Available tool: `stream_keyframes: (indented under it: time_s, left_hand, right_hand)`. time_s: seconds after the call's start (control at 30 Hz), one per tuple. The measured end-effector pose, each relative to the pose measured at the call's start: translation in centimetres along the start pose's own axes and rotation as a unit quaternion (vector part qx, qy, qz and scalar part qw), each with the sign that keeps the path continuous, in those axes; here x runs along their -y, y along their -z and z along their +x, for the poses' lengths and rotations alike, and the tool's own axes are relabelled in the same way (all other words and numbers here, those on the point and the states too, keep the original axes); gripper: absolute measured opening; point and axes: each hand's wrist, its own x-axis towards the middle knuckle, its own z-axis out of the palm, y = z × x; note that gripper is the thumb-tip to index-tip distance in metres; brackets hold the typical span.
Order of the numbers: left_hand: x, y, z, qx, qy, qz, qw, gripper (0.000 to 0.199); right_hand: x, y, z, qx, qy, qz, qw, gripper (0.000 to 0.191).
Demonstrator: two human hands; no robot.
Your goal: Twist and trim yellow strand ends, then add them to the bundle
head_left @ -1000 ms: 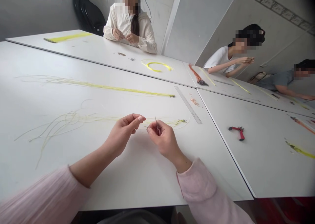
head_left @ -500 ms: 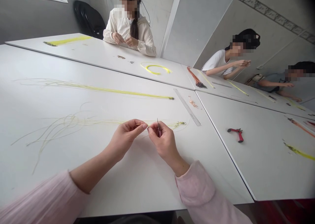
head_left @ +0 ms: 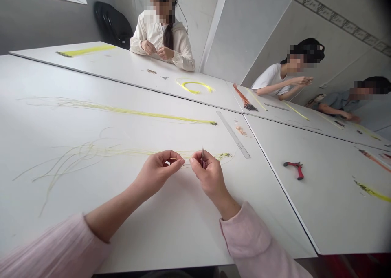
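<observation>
My left hand [head_left: 161, 170] is closed in a pinch on a thin yellow fishing line [head_left: 174, 159], with a tiny curved end showing at the fingertips. Just to its right, my right hand [head_left: 207, 170] is closed around a slim pointed metal tool [head_left: 202, 155] whose tip sticks up past the fingers; its handle is hidden. A small gap separates the two hands. Under and behind them lies a loose bundle of pale yellow lines [head_left: 122, 151], spread out at the left. Dark fish hooks [head_left: 225, 155] gather at its right end, beside my right hand.
Beyond lies a second yellow line bundle [head_left: 152, 115]. A clear ruler [head_left: 233, 135] is near small beige pieces [head_left: 242, 131]. Red-handled pliers [head_left: 295, 168] rest on the right table. Across the tables sit three people, among yellow lines and an orange bundle [head_left: 242, 96].
My hands have moved apart; the fingertips were together before. My right hand has shifted slightly right with the metal tool. The far-right person's hands have come lower and closer together.
</observation>
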Motion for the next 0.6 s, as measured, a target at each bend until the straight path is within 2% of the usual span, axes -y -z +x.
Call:
stream_keyframes:
  time_s: [0.1,0.43,0.53,0.6]
  left_hand:
    - [0.1,0.1,0.1,0.008,0.0,-0.001,1.0,0.028]
    - [-0.6,0.3,-0.2,0.045,-0.003,0.025,0.999,0.023]
    - [-0.9,0.5,-0.2,0.05,0.016,0.011,0.999,0.021]
    - [-0.7,0.6,0.0,0.044,0.024,-0.023,0.998,0.021]
  right_hand:
    - [0.0,0.1,0.1,0.012,-0.017,0.02,1.0,0.014]
    - [-0.1,0.1,-0.1,0.058,0.024,-0.004,0.998,0.02]
    - [-0.4,0.3,0.2,0.027,0.002,0.015,1.0,0.021]
    - [-0.5,0.4,0.3,0.024,-0.039,0.046,0.998,0.023]
